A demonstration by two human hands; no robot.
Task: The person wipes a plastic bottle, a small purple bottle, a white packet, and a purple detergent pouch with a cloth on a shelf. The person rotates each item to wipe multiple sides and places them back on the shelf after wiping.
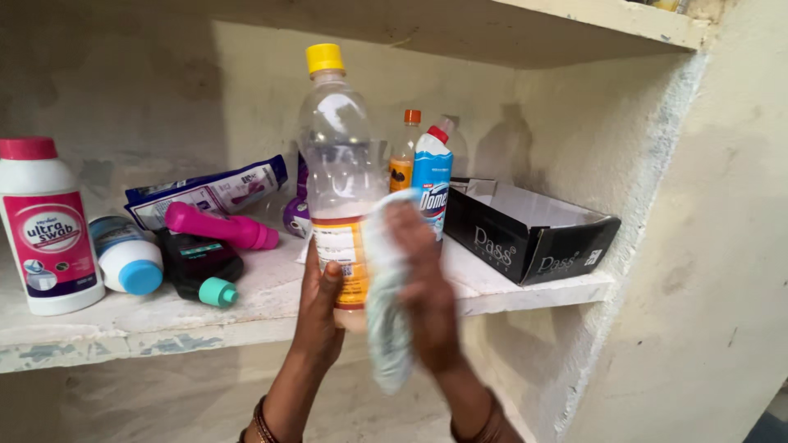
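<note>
The tall clear plastic bottle with a yellow screw cap (338, 176) is smooth and glossy, with a paper-like label. At its 4 o'clock, the pale cloth rag (386, 303) looks soft and matt. The white painted shelf slab (123, 316) is rough and chipped. At 3 o'clock, the black cardboard box (525, 238) is matt.

Clear plastic bottle (338, 164) capped yellow, orange liquid low inside; pale whitish-blue cloth (386, 303); white canister (45, 230) with red cap, magenta label; blue angled-neck bottle (432, 180), red cap; black open cardboard box (525, 238), white inside; bright pink tube (222, 227)
</note>
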